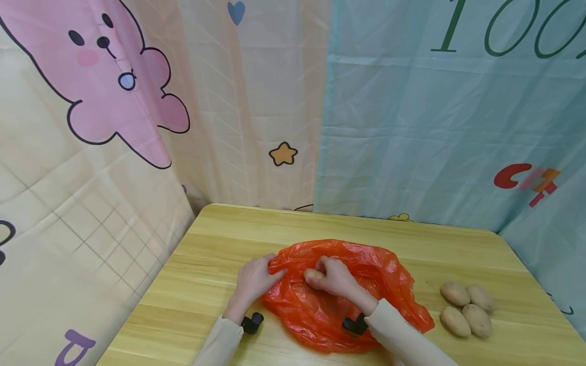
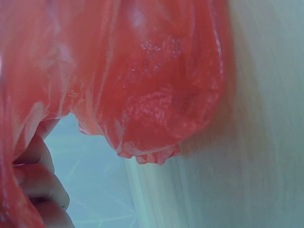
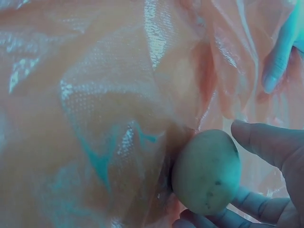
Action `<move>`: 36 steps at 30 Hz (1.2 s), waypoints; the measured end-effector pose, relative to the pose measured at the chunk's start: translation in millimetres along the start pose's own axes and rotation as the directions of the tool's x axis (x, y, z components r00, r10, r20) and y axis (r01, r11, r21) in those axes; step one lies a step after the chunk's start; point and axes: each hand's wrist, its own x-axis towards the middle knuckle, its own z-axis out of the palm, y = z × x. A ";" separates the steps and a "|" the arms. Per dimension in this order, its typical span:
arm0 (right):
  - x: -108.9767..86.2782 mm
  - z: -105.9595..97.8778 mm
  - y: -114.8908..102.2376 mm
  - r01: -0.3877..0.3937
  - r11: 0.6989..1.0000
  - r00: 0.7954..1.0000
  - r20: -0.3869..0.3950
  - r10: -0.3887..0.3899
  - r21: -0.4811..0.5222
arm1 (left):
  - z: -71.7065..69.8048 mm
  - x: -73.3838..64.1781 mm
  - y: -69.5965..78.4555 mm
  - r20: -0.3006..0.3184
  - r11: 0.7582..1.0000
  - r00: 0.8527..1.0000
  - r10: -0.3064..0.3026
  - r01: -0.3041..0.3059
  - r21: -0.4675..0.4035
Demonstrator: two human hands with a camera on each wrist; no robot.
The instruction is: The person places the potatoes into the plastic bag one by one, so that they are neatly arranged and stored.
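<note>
Right hand point(image 1: 338, 278) with potato point(image 1: 313, 274), four potatoes point(image 1: 473, 316) beyond bag point(image 1: 299, 312)

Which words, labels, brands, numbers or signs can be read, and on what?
"100" in green, on the pale blue cloth backdrop; the next mark is cut off.
Cannot tell if letters: purple curled shape on the cream patterned cloth backdrop; red C-like shape on the blue one.
None readable on the crinkled red plastic bag or oval tan potatoes.

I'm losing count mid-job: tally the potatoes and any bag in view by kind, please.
Potatoes: 5 (4 on the table, plus the held potato in the right grip)
Red plastic bag: 1
Total: 6
Anything hidden by the bag's folds is not counted.
</note>
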 end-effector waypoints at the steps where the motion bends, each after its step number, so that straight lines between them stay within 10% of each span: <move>1: -0.8 -1.1 0.0 -0.005 1.000 1.000 0.002 0.005 0.008 | -0.1 0.1 0.2 0.001 1.000 1.000 0.000 0.000 0.001; 36: -21.9 -28.4 -7.5 0.022 1.000 0.996 -0.085 -0.023 -0.020 | -1.0 0.1 0.1 0.005 1.000 1.000 -0.018 0.018 0.002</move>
